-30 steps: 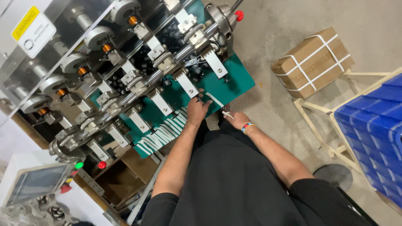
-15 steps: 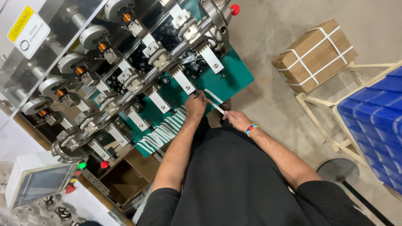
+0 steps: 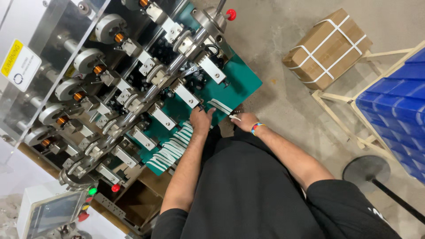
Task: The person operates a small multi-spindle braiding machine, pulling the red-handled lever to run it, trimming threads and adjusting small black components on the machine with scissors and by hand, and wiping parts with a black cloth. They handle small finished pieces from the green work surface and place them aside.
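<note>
My left hand [image 3: 201,119] lies on the machine's green plate [image 3: 241,82], fingers down beside a metal clamp block [image 3: 186,95], with nothing visibly gripped. Just right of it, two white strips [image 3: 220,106] lie on the plate. My right hand [image 3: 245,121], with a coloured bracelet on the wrist, sits at the plate's near edge and pinches the end of a short white strip [image 3: 234,117]. A row of several more white strips [image 3: 170,150] lies along the plate's lower edge, left of my left forearm.
The machine carries a slanted shaft with several clamp blocks and round spools [image 3: 110,28], and a red knob [image 3: 230,14] at its top. A strapped cardboard box [image 3: 327,46] sits on the concrete floor. Blue bins on a pale frame [image 3: 394,104], a round stand base [image 3: 366,170] and a control panel [image 3: 53,212] are nearby.
My left hand slid a little down and right along the plate. The long white strip held between my hands is gone from the air; two strips now lie on the plate.
</note>
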